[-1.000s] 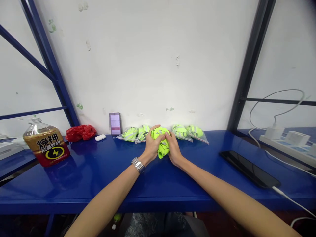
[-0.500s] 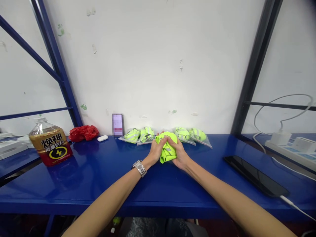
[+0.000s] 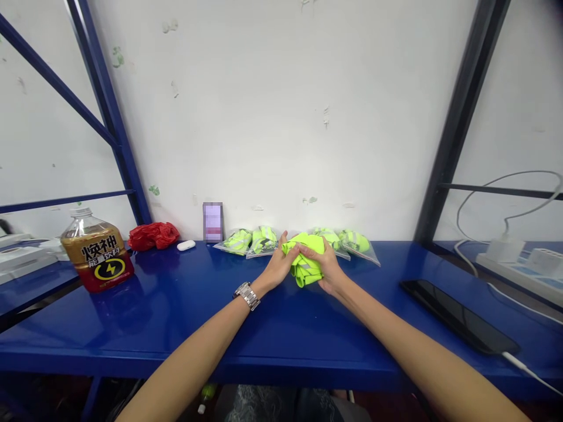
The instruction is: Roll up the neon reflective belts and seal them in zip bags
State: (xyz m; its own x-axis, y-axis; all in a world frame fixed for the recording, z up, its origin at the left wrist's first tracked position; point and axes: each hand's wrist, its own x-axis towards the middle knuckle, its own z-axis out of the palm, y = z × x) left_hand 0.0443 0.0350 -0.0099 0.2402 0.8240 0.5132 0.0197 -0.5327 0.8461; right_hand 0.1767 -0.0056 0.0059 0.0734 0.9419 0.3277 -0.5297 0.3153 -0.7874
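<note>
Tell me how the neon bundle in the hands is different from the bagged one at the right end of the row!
The held bundle is bare, while the far-right bundle is inside a clear plastic bag. The held bundle is gripped between the left hand and right hand; the far-right bundle lies untouched on the blue table. Both are bunched neon yellow-green cloth with pale grey stripes.

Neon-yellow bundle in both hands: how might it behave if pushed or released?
The neon-yellow bundle is probably soft, since its fabric shows folds between the left hand and right hand. It may loosen if released, as no tie or bag shows around it. Rolling far seems unlikely, given its uneven shape.
</note>
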